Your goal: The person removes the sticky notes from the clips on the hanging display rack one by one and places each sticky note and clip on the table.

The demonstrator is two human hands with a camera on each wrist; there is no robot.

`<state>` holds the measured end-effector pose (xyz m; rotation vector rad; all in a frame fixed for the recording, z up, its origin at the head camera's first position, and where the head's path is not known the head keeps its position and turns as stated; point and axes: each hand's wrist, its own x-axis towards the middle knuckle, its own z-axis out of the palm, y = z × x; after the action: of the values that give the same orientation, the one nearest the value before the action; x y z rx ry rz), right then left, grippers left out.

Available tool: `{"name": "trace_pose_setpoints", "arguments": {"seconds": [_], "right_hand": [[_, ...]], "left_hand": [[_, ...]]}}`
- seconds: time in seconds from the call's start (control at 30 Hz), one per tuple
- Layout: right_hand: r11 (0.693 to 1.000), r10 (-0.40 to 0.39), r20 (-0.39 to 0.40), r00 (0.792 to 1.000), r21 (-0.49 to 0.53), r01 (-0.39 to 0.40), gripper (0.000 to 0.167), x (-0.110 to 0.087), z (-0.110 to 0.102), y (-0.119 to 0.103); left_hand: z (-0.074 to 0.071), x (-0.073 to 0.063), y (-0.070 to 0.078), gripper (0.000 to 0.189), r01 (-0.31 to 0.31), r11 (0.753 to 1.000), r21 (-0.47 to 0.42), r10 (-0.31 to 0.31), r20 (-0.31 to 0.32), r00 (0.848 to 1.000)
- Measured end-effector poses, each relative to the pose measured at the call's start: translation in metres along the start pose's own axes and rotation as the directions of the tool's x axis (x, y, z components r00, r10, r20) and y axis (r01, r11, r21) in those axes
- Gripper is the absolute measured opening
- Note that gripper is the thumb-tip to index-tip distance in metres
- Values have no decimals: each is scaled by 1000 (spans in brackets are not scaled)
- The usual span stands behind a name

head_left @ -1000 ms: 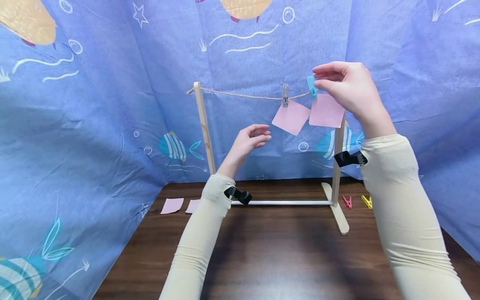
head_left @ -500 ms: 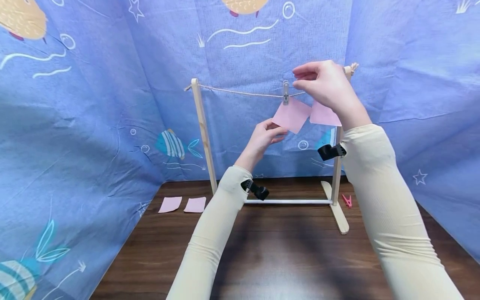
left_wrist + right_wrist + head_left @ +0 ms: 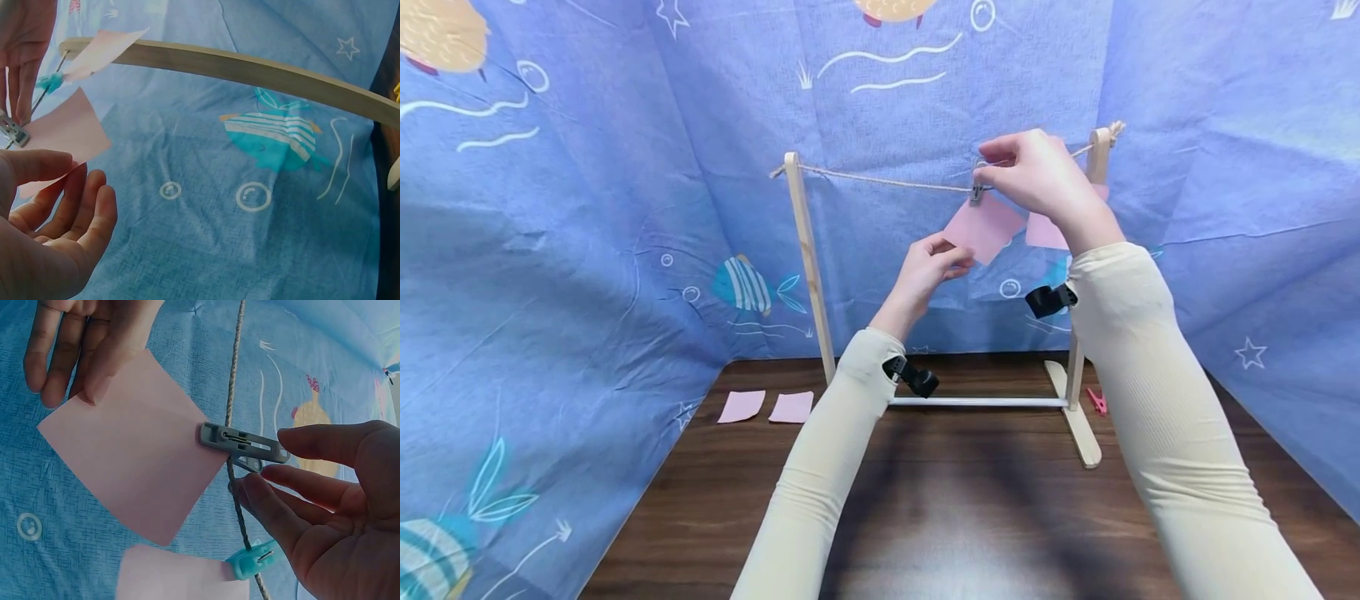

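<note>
A square pink paper note (image 3: 983, 227) hangs tilted from a rope (image 3: 880, 179), held by a grey clothespin (image 3: 240, 442). With thumb and fingers my left hand (image 3: 927, 268) pinches the note near its lower left corner. My right hand (image 3: 1033, 171) has thumb and fingertips on the two handle ends of the grey clothespin, whose nose still overlaps the note's top corner. Just to the right, a second pink note (image 3: 181, 575) hangs by a teal clothespin (image 3: 253, 559); in the head view my right hand covers that clothespin and part of the note.
Wooden posts (image 3: 808, 258) hold up the rope, with a white rod (image 3: 977, 402) joining them low down. Two pink notes (image 3: 741, 406) lie on the dark table (image 3: 940, 500) at left. A red clothespin (image 3: 1097, 402) lies beyond the right foot. A blue patterned curtain (image 3: 895, 275) surrounds everything.
My right hand has left the teal clothespin and moved left to the grey one, now gripping its handles. My left hand has moved up and right and taken hold of the tilted note.
</note>
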<state>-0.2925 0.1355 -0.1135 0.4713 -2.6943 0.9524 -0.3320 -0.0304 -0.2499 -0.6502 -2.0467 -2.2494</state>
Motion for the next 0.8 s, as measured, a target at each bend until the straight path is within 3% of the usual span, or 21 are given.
{"name": "trace_pose_setpoints", "arguments": {"seconds": [0.2, 0.53, 0.8], "right_hand": [[1000, 11, 31, 999, 11, -12, 58, 4, 2, 0], [993, -6, 61, 998, 118, -1, 58, 1, -2, 8], [986, -10, -20, 1000, 164, 14, 52, 8, 1, 12]], "left_hand": [[-4, 0, 0, 19, 3, 1000, 10, -3, 8, 1000], [-5, 4, -1, 10, 8, 1000, -8, -8, 3, 1000], [-4, 3, 1, 15, 9, 1000, -26, -10, -19, 1000]]}}
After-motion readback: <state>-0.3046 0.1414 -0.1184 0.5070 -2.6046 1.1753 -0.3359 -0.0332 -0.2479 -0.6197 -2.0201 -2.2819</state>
